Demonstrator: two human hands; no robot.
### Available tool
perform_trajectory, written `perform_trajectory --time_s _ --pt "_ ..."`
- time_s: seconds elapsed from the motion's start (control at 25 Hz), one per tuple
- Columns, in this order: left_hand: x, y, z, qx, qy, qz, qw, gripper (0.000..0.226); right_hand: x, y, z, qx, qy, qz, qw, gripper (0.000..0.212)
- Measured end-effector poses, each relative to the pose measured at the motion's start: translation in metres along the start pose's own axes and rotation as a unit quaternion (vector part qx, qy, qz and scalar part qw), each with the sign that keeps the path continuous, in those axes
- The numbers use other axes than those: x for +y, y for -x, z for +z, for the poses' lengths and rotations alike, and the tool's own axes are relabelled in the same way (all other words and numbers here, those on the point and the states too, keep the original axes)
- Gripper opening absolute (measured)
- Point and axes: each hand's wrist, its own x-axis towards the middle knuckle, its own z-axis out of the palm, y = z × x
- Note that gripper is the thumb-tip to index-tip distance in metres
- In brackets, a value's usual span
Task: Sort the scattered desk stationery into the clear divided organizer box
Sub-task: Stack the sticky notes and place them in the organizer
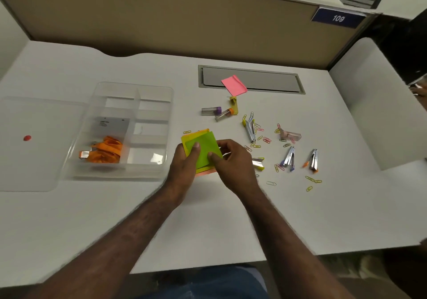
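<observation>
Both hands, left (184, 160) and right (233, 160), pinch a fanned stack of green, yellow and orange square sticky notes (203, 152), tilted cornerwise, just right of the clear divided plastic organizer box (120, 169) on the white worktop (208, 217).

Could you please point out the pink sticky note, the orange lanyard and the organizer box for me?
Pink sticky note (233, 85), head view, middle of the sheet.
Orange lanyard (108, 152), head view, bunched strap.
Organizer box (115, 174), head view, near wall.
</observation>
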Motion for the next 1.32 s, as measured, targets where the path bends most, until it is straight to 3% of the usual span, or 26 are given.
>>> perform_trajectory --time_s 0.12,0.24,0.44,0.68,1.0,1.32 --pt "-0.002 -0.002 -0.003 -0.003 0.011 -0.01 1.0 0.043 0.0 0.008 0.01 0.025 0.028 0.003 0.999 0.043" --pt "-0.002 -0.009 -0.001 -0.013 0.024 -0.019 0.999 0.036 -0.001 0.008 0.018 -0.001 0.015 0.014 1.0 0.06" --pt "0.002 -0.03 0.017 -0.012 0.051 -0.044 0.998 0.03 0.001 -0.01 0.027 -0.059 -0.02 -0.001 0.998 0.062" --pt "0.012 -0.065 0.029 0.017 0.044 -0.059 0.997 0.051 0.003 -0.064 0.003 -0.15 -0.034 0.019 0.988 0.055" --pt "0.017 -0.105 0.039 0.029 0.03 -0.059 0.997 0.025 0.029 -0.222 -0.037 0.036 -0.038 0.024 0.998 0.034" --pt "0.002 -0.116 0.038 0.039 0.017 -0.09 0.995 0.026 0.079 -0.344 -0.025 0.069 0.151 0.079 0.983 0.07"
